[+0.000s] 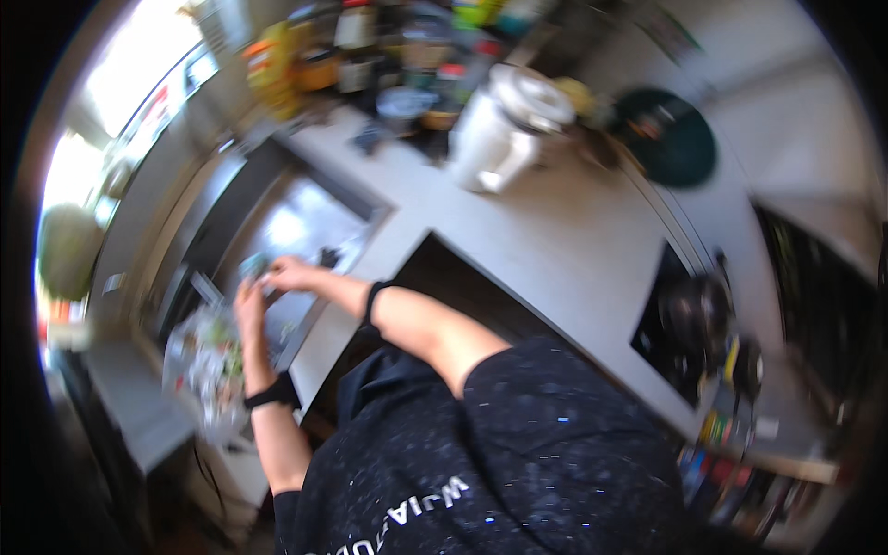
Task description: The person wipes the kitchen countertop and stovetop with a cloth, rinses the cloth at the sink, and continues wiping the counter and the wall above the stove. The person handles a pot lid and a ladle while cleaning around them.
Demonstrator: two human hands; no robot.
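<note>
Both hands meet over a metal sink. My left hand points upward, its fingertips at a small teal item that looks held there; blur hides what it is. My right hand comes in from the right, its fingers bent in against the left fingertips. Whether it also grips the item cannot be made out. A dark object lies in the sink just beyond my right wrist. Below my left hand, a clear plastic bag with mixed contents sits by the sink.
A white lidded jug stands on the pale countertop. Jars and bottles crowd the back. A dark green round object leans at the wall. At the right is a dark pot on a black cooktop.
</note>
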